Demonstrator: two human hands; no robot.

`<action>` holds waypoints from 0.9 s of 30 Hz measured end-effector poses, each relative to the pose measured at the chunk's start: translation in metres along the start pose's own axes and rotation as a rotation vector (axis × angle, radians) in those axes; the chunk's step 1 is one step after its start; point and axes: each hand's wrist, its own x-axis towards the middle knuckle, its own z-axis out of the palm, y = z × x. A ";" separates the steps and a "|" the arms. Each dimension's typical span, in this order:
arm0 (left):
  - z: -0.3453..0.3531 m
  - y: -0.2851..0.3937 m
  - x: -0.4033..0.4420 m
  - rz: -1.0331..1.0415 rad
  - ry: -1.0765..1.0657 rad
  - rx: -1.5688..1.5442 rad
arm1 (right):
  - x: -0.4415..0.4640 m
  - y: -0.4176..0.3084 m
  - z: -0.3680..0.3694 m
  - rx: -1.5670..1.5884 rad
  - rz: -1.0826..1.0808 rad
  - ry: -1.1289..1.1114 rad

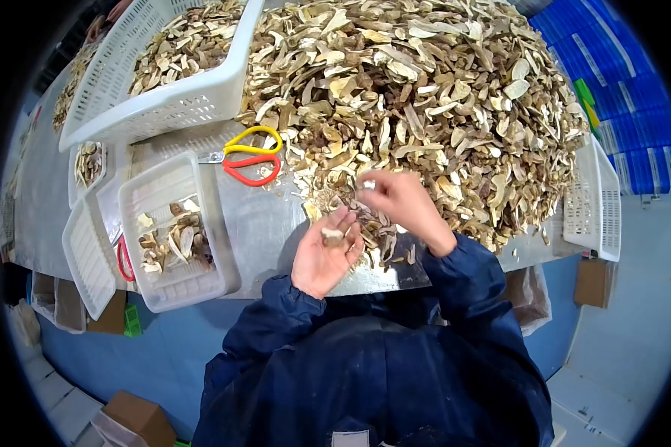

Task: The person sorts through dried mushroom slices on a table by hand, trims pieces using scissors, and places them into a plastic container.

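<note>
A large heap of dried mushroom slices covers the metal table. At its near edge my left hand is palm up with the fingers curled, and a pale mushroom piece lies in it. Just above and to the right, my right hand is over the heap's edge, its fingers bent together and partly blurred; a small pale bit shows at the fingertips. Scissors with yellow and red handles lie on the table, left of the heap.
A shallow white tray with some slices stands at the left, a large white basket of slices behind it. Red handles show beside the tray. A white basket and blue packages are at the right.
</note>
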 end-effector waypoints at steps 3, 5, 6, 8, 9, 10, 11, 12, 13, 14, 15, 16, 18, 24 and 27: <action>-0.019 0.004 0.004 -0.043 -0.060 -0.072 | 0.034 0.023 0.016 -0.155 -0.219 0.255; -0.022 0.005 0.000 -0.084 -0.131 -0.115 | 0.048 0.028 0.024 -0.281 -0.252 0.243; -0.022 0.005 -0.001 -0.084 -0.109 -0.098 | 0.052 0.028 0.027 -0.345 -0.269 0.240; -0.022 0.005 -0.004 -0.086 -0.066 -0.069 | 0.050 0.029 0.028 -0.410 -0.241 0.194; -0.022 0.006 -0.006 -0.103 -0.055 -0.085 | 0.046 0.026 0.027 -0.447 -0.208 0.163; -0.023 0.005 -0.006 -0.099 -0.054 -0.063 | 0.040 0.026 0.026 -0.484 -0.172 0.133; -0.024 0.005 -0.006 -0.100 -0.053 -0.040 | 0.034 0.031 0.026 -0.492 -0.176 0.130; -0.024 0.004 -0.005 -0.103 -0.054 -0.016 | 0.027 0.031 0.024 -0.460 -0.160 0.112; -0.025 0.004 -0.003 -0.114 -0.056 -0.009 | 0.018 0.028 0.020 -0.428 -0.143 0.095; -0.027 0.004 -0.001 -0.123 -0.058 -0.002 | 0.013 0.029 0.017 -0.396 -0.129 0.078; -0.028 0.003 0.000 -0.130 -0.060 0.005 | 0.009 0.031 0.015 -0.313 -0.161 0.104; -0.033 0.002 0.001 -0.145 -0.122 -0.011 | 0.006 0.032 0.013 -0.316 -0.138 0.130; -0.038 0.001 0.004 -0.169 -0.249 -0.039 | 0.001 0.028 0.008 -0.322 -0.098 0.186; -0.018 0.040 -0.015 0.347 -0.004 0.601 | -0.014 0.002 0.025 -0.059 -0.180 0.112; -0.014 0.094 -0.014 1.131 0.236 1.593 | -0.019 -0.007 0.032 0.031 -0.196 0.043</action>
